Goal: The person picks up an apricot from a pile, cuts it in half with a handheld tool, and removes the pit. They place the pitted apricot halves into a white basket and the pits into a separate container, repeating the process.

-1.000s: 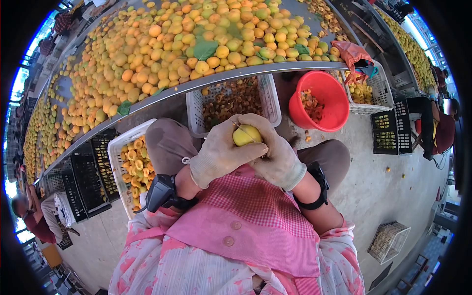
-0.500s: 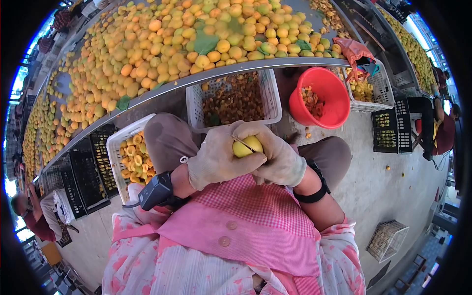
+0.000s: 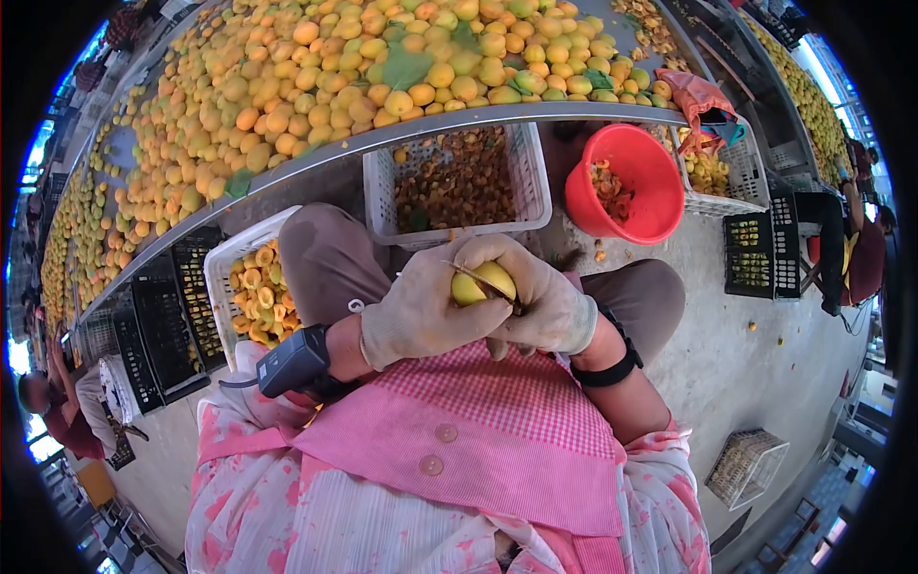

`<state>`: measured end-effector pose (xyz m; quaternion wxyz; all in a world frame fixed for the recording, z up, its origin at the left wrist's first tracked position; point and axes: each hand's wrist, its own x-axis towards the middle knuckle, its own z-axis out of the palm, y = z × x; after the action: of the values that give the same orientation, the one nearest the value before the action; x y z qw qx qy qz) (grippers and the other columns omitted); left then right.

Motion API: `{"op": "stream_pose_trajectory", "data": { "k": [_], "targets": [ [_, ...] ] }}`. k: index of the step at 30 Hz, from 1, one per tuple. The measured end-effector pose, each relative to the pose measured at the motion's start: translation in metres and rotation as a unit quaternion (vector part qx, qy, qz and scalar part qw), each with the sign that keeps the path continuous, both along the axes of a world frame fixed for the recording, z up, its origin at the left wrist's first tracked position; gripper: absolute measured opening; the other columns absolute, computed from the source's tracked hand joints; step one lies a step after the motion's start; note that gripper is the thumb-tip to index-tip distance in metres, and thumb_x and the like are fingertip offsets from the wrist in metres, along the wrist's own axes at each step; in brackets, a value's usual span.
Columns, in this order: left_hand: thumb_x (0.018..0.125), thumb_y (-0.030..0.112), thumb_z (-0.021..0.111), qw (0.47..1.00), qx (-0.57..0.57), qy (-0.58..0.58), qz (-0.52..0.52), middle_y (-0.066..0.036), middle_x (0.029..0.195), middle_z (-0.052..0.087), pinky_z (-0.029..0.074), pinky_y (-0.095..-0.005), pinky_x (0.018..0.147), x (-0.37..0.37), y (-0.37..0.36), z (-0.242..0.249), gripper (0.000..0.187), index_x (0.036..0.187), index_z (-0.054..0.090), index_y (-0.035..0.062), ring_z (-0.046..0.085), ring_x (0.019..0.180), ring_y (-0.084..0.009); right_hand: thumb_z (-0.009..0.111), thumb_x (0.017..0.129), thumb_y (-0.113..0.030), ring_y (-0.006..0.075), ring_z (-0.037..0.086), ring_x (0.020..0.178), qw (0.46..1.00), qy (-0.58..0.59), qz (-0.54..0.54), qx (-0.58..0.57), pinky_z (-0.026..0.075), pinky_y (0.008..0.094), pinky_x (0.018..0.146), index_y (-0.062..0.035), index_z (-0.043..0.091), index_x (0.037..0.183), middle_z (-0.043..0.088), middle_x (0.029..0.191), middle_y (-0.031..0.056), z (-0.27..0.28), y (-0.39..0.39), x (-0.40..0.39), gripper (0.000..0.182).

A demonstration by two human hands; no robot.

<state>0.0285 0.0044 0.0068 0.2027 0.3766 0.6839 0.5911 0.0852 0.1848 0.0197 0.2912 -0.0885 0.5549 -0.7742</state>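
Note:
Both hands wear pale, stained work gloves and meet in front of my lap. A yellow-green apricot is gripped between them. My left hand closes around its left side, fingers curled. My right hand wraps the other side, closed on a thin knife whose narrow blade lies slantwise across the fruit. The blade's left end shows over the left glove; its handle is hidden in the right glove. A dark gap shows at the fruit's lower right, beside the right thumb.
A metal-edged table heaped with apricots spans the front. Below it stand a white crate of scraps, a red bucket and a crate of halved apricots. Black crates stand left; a co-worker sits there.
The gap at the apricot's lower right shows wider and darker, and the blade's end pokes further out on the left. The hands stay together. The view has shifted slightly.

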Motion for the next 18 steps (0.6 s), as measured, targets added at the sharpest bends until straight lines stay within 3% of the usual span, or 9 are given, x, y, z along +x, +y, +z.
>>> {"op": "stream_pose_trajectory", "data": {
  "k": [3, 5, 6, 8, 9, 11, 15, 17, 18],
  "targets": [
    [0.077, 0.019, 0.073, 0.999, -0.020, -0.020, 0.027, -0.015, 0.092, 0.065, 0.053, -0.0352, 0.074, 0.003, 0.002, 0.012, 0.037, 0.106, 0.059, 0.0006, 0.067, 0.083, -0.0301, 0.059, 0.077, 0.010, 0.0134, 0.064, 0.070, 0.999, 0.010, -0.030, 0.022, 0.052, 0.0217, 0.054, -0.0128, 0.035, 0.130, 0.048, 0.118, 0.0108, 0.000, -0.002, 0.002, 0.063],
    [0.077, 0.023, 0.076, 0.984, -0.055, -0.133, 0.105, -0.015, 0.089, 0.065, 0.053, -0.0349, 0.071, 0.008, 0.005, 0.021, 0.042, 0.105, 0.057, -0.0016, 0.068, 0.081, -0.0286, 0.061, 0.076, 0.006, 0.0182, 0.063, 0.087, 0.992, 0.045, -0.109, 0.035, 0.057, 0.0278, 0.065, -0.0109, 0.041, 0.130, 0.052, 0.114, 0.0099, 0.003, -0.003, 0.003, 0.059],
    [0.077, 0.023, 0.076, 0.984, -0.054, -0.132, 0.106, -0.015, 0.089, 0.065, 0.053, -0.0349, 0.071, 0.009, 0.007, 0.018, 0.042, 0.105, 0.057, -0.0016, 0.068, 0.081, -0.0286, 0.061, 0.076, 0.006, 0.0182, 0.063, 0.087, 0.992, 0.046, -0.109, 0.035, 0.057, 0.0278, 0.065, -0.0109, 0.041, 0.130, 0.052, 0.114, 0.0099, 0.000, -0.004, 0.001, 0.059],
    [0.076, 0.026, 0.079, 0.991, 0.007, -0.037, 0.132, -0.015, 0.086, 0.066, 0.053, -0.0349, 0.067, 0.012, 0.012, 0.008, 0.045, 0.103, 0.056, -0.0019, 0.068, 0.077, -0.0264, 0.063, 0.071, 0.008, 0.0208, 0.060, 0.102, 0.935, 0.274, -0.177, 0.138, 0.054, 0.0309, 0.078, -0.0098, 0.043, 0.130, 0.052, 0.116, 0.0104, -0.008, -0.004, -0.004, 0.065],
    [0.076, 0.026, 0.079, 0.990, 0.010, -0.039, 0.133, -0.015, 0.086, 0.066, 0.053, -0.0349, 0.067, 0.012, 0.012, 0.007, 0.045, 0.103, 0.056, -0.0019, 0.068, 0.077, -0.0264, 0.063, 0.071, 0.008, 0.0208, 0.060, 0.102, 0.936, 0.273, -0.175, 0.140, 0.054, 0.0309, 0.078, -0.0098, 0.043, 0.130, 0.052, 0.116, 0.0104, -0.007, -0.003, -0.002, 0.065],
    [0.077, 0.026, 0.078, 0.990, -0.026, -0.031, 0.137, -0.015, 0.082, 0.065, 0.053, -0.0358, 0.063, 0.010, 0.012, 0.007, 0.042, 0.102, 0.056, -0.0006, 0.068, 0.073, -0.0280, 0.065, 0.069, 0.008, 0.0207, 0.057, 0.108, 0.953, 0.205, -0.157, 0.160, 0.050, 0.0325, 0.088, -0.0092, 0.043, 0.131, 0.053, 0.117, 0.0097, 0.002, -0.002, 0.000, 0.067],
    [0.077, 0.026, 0.076, 0.988, -0.067, 0.013, 0.136, -0.016, 0.080, 0.063, 0.052, -0.0367, 0.063, 0.010, 0.010, 0.008, 0.041, 0.102, 0.057, -0.0004, 0.067, 0.072, -0.0311, 0.065, 0.069, 0.008, 0.0232, 0.058, 0.107, 0.976, 0.070, -0.134, 0.158, 0.050, 0.0336, 0.089, -0.0093, 0.042, 0.131, 0.053, 0.118, 0.0104, 0.019, 0.002, 0.001, 0.068],
    [0.078, 0.029, 0.076, 0.986, -0.103, -0.006, 0.133, -0.018, 0.078, 0.062, 0.052, -0.0377, 0.061, 0.010, 0.008, 0.005, 0.041, 0.100, 0.057, -0.0002, 0.066, 0.071, -0.0339, 0.068, 0.068, 0.007, 0.0256, 0.058, 0.107, 0.981, -0.095, -0.125, 0.115, 0.049, 0.0348, 0.091, -0.0097, 0.042, 0.131, 0.054, 0.119, 0.0110, 0.026, 0.003, 0.000, 0.070],
    [0.078, 0.029, 0.076, 0.985, -0.104, -0.006, 0.135, -0.018, 0.078, 0.062, 0.052, -0.0377, 0.061, 0.010, 0.008, 0.007, 0.041, 0.100, 0.057, -0.0002, 0.066, 0.071, -0.0339, 0.068, 0.068, 0.007, 0.0256, 0.058, 0.107, 0.981, -0.094, -0.124, 0.114, 0.049, 0.0348, 0.091, -0.0097, 0.042, 0.131, 0.054, 0.119, 0.0110, 0.022, 0.002, 0.000, 0.070]
  ]
}}
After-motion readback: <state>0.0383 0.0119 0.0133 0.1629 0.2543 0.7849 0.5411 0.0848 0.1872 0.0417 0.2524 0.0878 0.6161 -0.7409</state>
